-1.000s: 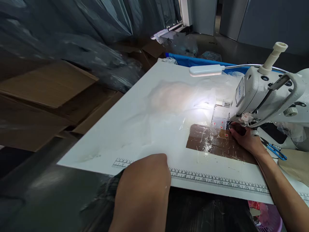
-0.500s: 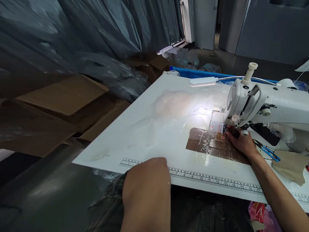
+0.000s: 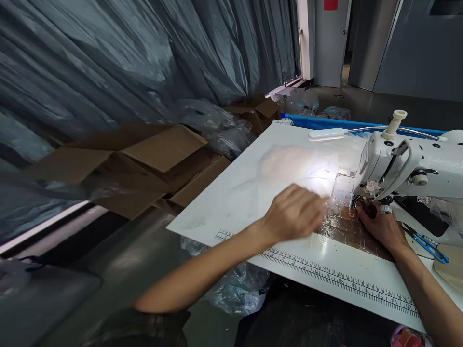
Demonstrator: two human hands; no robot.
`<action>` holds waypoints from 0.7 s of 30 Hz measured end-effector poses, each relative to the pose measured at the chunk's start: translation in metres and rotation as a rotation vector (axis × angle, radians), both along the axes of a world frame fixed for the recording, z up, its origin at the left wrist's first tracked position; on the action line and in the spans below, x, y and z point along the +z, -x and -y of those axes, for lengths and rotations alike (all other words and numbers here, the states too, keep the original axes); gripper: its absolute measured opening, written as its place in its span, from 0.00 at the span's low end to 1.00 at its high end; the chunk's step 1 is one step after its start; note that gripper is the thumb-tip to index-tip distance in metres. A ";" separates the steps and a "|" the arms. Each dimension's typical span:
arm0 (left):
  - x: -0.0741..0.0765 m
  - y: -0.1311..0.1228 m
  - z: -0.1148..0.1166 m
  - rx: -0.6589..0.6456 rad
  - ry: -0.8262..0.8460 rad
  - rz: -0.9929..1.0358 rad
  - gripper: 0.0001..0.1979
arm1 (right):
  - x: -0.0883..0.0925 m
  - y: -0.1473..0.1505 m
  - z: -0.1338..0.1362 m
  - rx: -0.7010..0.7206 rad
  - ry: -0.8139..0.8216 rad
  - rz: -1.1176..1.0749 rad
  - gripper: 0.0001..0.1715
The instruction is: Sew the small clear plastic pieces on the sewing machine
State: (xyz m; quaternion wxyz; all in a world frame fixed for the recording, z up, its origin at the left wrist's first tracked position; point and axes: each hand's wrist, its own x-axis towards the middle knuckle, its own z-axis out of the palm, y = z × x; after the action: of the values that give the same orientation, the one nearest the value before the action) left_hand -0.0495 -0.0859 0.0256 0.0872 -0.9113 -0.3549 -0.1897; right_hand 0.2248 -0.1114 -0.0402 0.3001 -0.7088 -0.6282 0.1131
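My left hand [image 3: 294,212] is above the white sewing table, left of the needle area. Its fingers are curled closed and smeared by motion. A small sheer, whitish piece [image 3: 332,206] shows just beyond its fingertips; I cannot tell if it is gripped. Close against the needle and presser foot of the white sewing machine [image 3: 427,161] is my right hand [image 3: 381,226], with fingers bent together. What they pinch is hidden. Brown tape [image 3: 340,231] covers the table in front of the needle plate [image 3: 342,188], which bears several red marks.
Blue-handled thread snips [image 3: 428,246] lie right of my right hand. A lit lamp [image 3: 327,135] on a bendable neck shines over pale sheer fabric [image 3: 285,161]. Along the front edge runs a printed ruler [image 3: 336,279]. Open cardboard boxes [image 3: 162,149] and plastic bags stand left.
My left hand has moved from the table's front edge forward and right, towards the needle. The right hand stays beside the presser foot. The camera view has shifted left.
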 end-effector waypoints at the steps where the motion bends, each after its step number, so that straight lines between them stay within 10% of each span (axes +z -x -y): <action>1: -0.002 -0.005 -0.013 0.037 0.019 -0.055 0.14 | 0.000 0.001 0.000 0.015 -0.011 0.027 0.19; 5: -0.014 -0.033 -0.067 0.137 0.183 -0.284 0.14 | 0.001 0.003 -0.001 0.081 -0.059 0.122 0.14; 12: -0.031 -0.071 -0.134 -0.131 0.275 -0.255 0.22 | 0.006 0.001 -0.003 0.116 -0.014 0.183 0.19; 21: -0.014 -0.018 -0.117 -0.182 0.365 -0.022 0.18 | 0.065 -0.003 0.062 0.500 -0.017 0.054 0.25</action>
State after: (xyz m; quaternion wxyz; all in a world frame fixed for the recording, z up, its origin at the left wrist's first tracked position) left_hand -0.0311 0.0312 0.0114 -0.0929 -0.9423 -0.2986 -0.1194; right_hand 0.2273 -0.1736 0.0251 0.2521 -0.5316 -0.7927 0.1594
